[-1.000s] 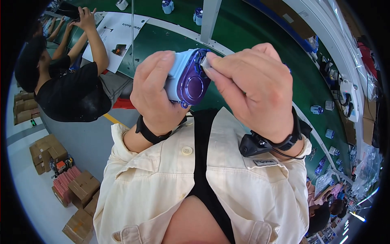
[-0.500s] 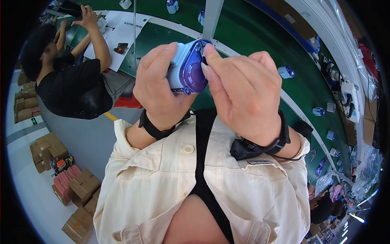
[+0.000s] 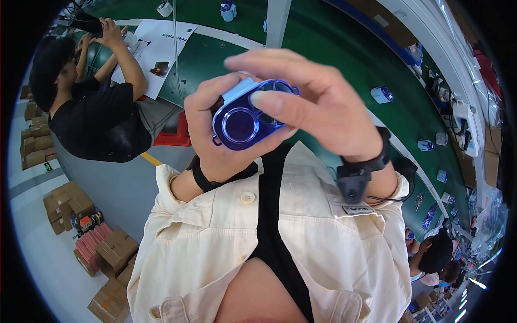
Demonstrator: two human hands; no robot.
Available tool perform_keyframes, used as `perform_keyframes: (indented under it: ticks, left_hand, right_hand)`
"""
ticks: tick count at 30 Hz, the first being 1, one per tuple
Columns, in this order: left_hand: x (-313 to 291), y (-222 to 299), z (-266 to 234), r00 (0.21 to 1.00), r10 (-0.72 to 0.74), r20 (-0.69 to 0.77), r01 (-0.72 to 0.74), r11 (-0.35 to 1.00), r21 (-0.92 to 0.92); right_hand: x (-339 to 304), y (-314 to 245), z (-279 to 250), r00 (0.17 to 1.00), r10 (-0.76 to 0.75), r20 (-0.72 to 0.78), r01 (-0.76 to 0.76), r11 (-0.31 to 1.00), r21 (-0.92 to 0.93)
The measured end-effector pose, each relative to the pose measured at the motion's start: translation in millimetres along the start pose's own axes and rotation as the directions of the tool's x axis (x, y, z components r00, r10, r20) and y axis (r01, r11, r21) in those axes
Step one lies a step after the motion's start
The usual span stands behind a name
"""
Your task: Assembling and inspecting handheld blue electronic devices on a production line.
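My left hand (image 3: 209,116) is closed around a small blue device (image 3: 240,125) held up before my chest. The device has a light-blue body and a shiny, translucent dark-blue face with a large round ring, an opening beside it and small loops at its ends. Over its upper right side is my right hand (image 3: 318,99), thumb laid across the face near the opening. The right fingers stretch out above the device, apart from the thumb and smeared by motion. Both wrists wear black straps.
Several similar blue devices, one a light-blue unit (image 3: 228,11), stand on the green conveyor belt (image 3: 334,59). A white post (image 3: 278,24) rises ahead. At left a person in black (image 3: 97,116) sits by a white sheet (image 3: 156,48). Cardboard boxes (image 3: 116,251) stand on the floor.
The device has come lower and turned, its dark-blue face now toward me. My right hand has gone from pinching at its edge to spreading over its top, thumb on the face.
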State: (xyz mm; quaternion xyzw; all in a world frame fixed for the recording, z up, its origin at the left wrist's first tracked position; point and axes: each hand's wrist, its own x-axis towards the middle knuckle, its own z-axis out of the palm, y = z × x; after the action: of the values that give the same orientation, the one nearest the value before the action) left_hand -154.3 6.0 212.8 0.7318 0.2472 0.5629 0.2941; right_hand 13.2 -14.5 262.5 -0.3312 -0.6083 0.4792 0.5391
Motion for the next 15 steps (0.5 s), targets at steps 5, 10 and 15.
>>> perform_keyframes:
  ticks: [5,10,15]
  left_hand:
    - [-0.9,2.6,-0.6,0.996,0.089,-0.006,-0.088,0.987,0.137]
    - [-5.8,-3.8,3.3,0.989,0.146,-0.03,-0.132,0.951,0.281]
    - [-9.1,-10.1,13.2,0.99,0.082,-0.117,-0.057,0.978,0.2]
  right_hand:
    - [-10.8,10.2,16.1,0.999,0.05,-0.014,-0.048,0.99,0.131]
    - [-10.9,15.2,21.5,0.988,0.128,-0.089,-0.106,0.97,0.22]
    - [-7.0,12.7,12.6,0.97,0.245,-0.004,-0.212,0.849,0.483]
